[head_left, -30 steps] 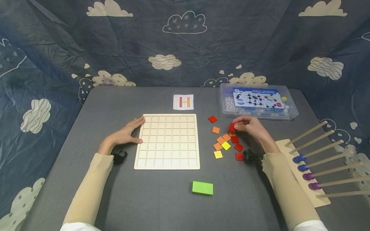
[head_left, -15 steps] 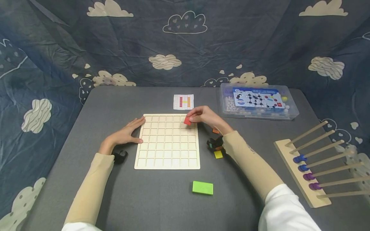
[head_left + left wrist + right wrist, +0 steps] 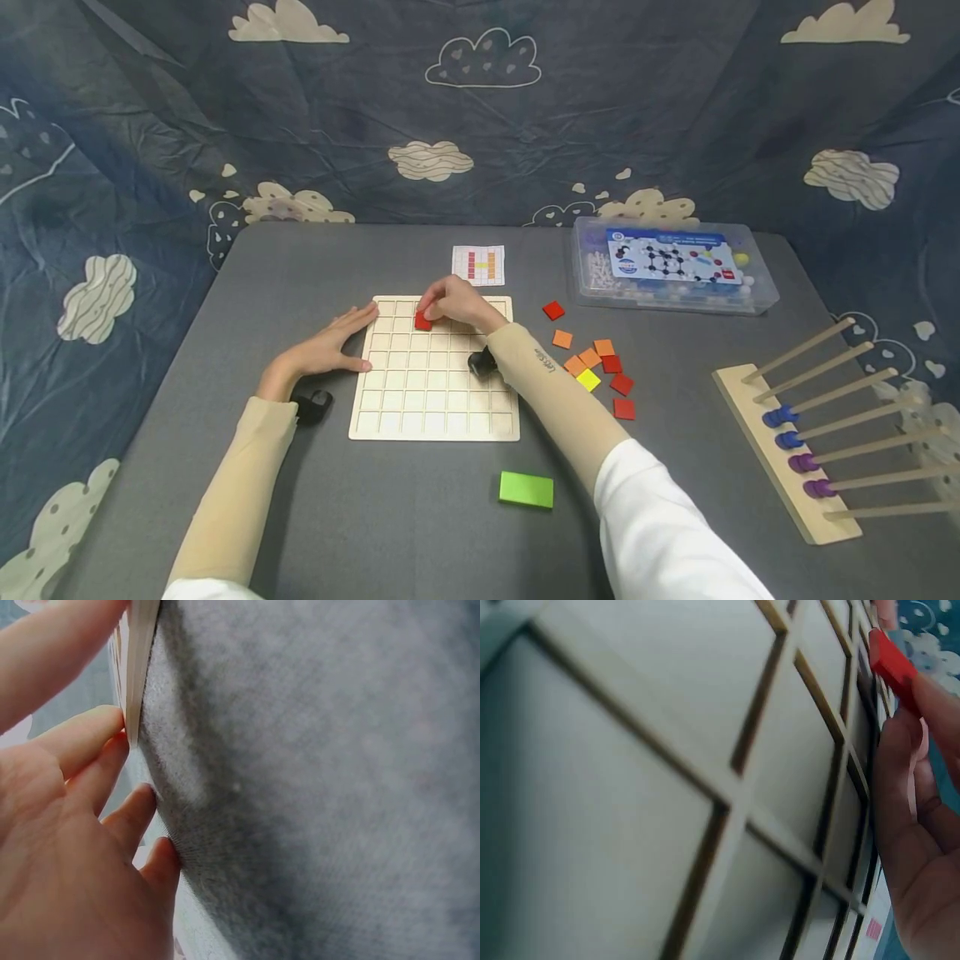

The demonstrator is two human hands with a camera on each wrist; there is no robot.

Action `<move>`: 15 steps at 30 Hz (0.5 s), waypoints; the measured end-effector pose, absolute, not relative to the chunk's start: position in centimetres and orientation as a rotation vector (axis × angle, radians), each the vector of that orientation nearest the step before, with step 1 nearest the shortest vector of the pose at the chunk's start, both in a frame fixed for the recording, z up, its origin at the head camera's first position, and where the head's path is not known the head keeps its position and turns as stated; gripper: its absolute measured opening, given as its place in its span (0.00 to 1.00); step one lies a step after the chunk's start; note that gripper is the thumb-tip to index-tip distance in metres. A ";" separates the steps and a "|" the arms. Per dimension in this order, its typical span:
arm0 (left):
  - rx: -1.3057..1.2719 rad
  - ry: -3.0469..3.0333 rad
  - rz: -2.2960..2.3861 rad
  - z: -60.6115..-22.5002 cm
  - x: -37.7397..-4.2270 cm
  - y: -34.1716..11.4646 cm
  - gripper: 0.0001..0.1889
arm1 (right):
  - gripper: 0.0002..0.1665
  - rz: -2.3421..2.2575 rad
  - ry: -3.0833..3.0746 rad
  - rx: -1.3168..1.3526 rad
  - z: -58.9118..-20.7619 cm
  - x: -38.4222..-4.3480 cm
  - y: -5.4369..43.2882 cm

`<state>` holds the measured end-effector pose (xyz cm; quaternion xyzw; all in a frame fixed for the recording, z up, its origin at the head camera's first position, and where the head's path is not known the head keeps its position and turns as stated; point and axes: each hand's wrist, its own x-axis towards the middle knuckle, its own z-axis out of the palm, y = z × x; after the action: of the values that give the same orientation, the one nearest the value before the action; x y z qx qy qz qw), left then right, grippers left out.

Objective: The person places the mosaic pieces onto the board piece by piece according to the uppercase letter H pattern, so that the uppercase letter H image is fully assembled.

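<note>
A pale wooden grid board (image 3: 435, 396) lies on the grey table. Between thumb and fingers my right hand (image 3: 459, 302) pinches a red square tile (image 3: 423, 322) over the upper part of the board, left of its middle. In the right wrist view the red tile (image 3: 892, 667) is tilted at the fingertips, close above the grid. With fingers spread and straight, my left hand (image 3: 326, 346) touches the board's left edge. The left wrist view has the fingers (image 3: 86, 739) against the board's side (image 3: 137, 675).
Loose red, orange and yellow tiles (image 3: 589, 357) lie right of the board. A card with a coloured pattern (image 3: 477, 265) sits behind it, a green block (image 3: 526, 490) in front. A clear plastic box (image 3: 675, 296) and a pegged wooden rack (image 3: 787, 458) are at the right.
My right hand has picked the red tile from the loose ones and carried it left over the board. My left hand has stayed at the board's edge.
</note>
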<state>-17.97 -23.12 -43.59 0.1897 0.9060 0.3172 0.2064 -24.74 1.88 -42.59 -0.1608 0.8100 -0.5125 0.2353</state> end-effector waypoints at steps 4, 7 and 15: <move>0.532 2.519 0.891 -43.6 -18.0 -23.2 0.52 | 0.06 -1.246 2.376 -0.461 -42.5 -24.6 1.0; 0.536 2.518 0.897 -43.7 -18.0 -23.2 0.52 | 0.06 -1.083 2.492 -0.524 -42.2 -24.4 0.5; 0.534 2.518 0.906 -43.8 -18.0 -23.2 0.52 | 0.05 -1.052 2.510 -0.573 -42.2 -24.2 0.7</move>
<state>-18.05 -23.18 -43.80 0.1915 0.9032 0.3250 0.2047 -24.23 0.67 -42.22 -0.2027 0.8878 -0.3723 0.1793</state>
